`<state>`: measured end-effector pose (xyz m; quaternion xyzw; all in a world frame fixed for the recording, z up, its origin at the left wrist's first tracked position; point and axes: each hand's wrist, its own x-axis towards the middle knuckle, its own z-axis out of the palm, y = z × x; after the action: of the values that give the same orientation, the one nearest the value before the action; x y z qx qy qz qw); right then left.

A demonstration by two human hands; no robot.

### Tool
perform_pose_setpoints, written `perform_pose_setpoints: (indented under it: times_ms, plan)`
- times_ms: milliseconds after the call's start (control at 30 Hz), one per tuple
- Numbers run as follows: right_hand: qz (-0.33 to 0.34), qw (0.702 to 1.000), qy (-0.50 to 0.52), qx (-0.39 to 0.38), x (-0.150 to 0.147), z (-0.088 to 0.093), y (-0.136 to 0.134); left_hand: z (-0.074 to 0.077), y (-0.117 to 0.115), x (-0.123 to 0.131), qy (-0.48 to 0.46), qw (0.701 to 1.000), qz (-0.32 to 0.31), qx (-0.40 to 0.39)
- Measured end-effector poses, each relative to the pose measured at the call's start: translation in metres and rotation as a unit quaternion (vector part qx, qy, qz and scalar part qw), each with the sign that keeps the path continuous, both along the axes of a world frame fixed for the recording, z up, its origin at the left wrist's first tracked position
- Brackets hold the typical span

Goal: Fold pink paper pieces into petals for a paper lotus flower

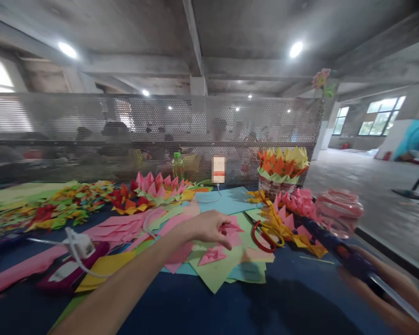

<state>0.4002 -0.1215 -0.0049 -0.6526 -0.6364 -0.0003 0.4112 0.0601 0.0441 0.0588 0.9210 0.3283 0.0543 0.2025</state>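
My left hand [211, 226] reaches across the middle of the table, thumb and forefinger apart, over folded pink paper pieces [213, 255] lying on light green sheets [214, 279]. Whether its fingertips touch the pink paper I cannot tell. At the right, my right hand [387, 291] is wrapped round a dark blue hot glue gun [349, 260], a clear glue stick [398, 298] coming out of its back end. The gun's nose points toward pink folded petals [296, 202]. Red-handled scissors [260, 237] lie between the two hands.
A pink clear jar [340, 211] stands by the table's right edge. Behind are a pot of orange and yellow paper petals [282, 170], a green-capped bottle [177, 165] and a perforated metal screen [153, 116]. To the left lie a maroon power strip [73, 272], white cables and stacked pink paper [120, 228].
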Motion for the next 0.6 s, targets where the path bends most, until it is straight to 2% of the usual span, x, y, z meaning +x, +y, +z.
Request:
perform_pose_setpoints:
  times_ms: [100, 267, 433, 600]
  plan:
    - [0.044, 0.998, 0.034, -0.002, -0.039, 0.009, 0.018, 0.0, 0.002, -0.003, -0.012, 1.0, 0.005, 0.008]
    - [0.149, 0.978, 0.112, -0.091, -0.08, 0.026, 0.045, 0.005, -0.001, -0.007, -0.034, 0.999, 0.01, 0.009]
    - [0.176, 0.974, 0.06, -0.13, -0.081, 0.039, 0.064, 0.006, -0.001, -0.008, -0.041, 0.999, 0.022, 0.025]
    - [0.188, 0.974, 0.036, -0.123, -0.074, 0.043, 0.074, 0.0, 0.002, -0.006, -0.04, 0.997, 0.031, 0.066]
